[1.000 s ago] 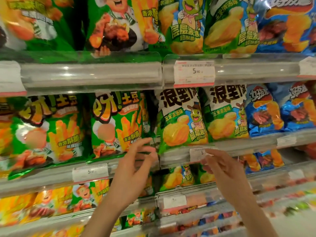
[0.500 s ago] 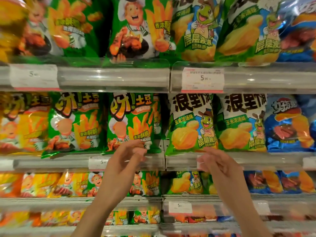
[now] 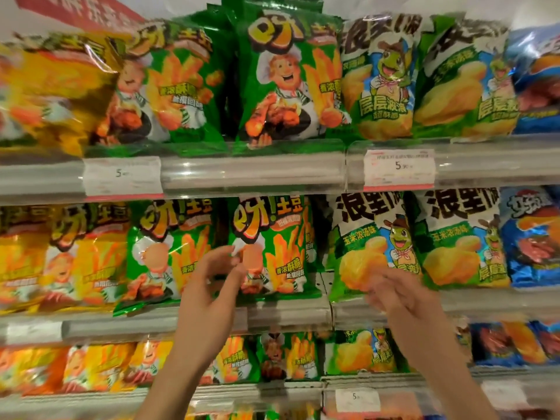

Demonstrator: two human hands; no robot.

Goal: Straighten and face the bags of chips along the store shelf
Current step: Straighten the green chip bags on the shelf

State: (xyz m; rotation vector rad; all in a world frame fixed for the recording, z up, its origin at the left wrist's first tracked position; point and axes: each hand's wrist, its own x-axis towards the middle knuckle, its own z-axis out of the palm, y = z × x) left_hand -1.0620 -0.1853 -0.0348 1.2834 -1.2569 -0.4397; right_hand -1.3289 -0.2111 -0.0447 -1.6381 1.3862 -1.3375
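Rows of chip bags fill the shelves. On the middle shelf (image 3: pixel 288 312) stand two green fry bags (image 3: pixel 169 253) (image 3: pixel 272 247), then two green-and-white wavy-chip bags (image 3: pixel 366 247) (image 3: pixel 457 241). My left hand (image 3: pixel 209 286) is raised in front of the gap between the green fry bags, fingers loosely curled and holding nothing. My right hand (image 3: pixel 397 295) is blurred, fingers spread, in front of the lower edge of the left wavy-chip bag. Whether either hand touches a bag is unclear.
The top shelf (image 3: pixel 251 171) carries yellow, green fry (image 3: pixel 291 80), wavy-chip (image 3: pixel 378 77) and blue bags. Blue bags (image 3: pixel 530 237) stand at the right of the middle shelf, yellow ones (image 3: pixel 60 256) at the left. Price tags (image 3: pixel 399 168) hang on the shelf rails. Lower shelves hold more bags.
The view has tilted upward, so the top shelf now shows fully. Both hands have risen from the middle shelf's rail to the level of the bags' lower halves.
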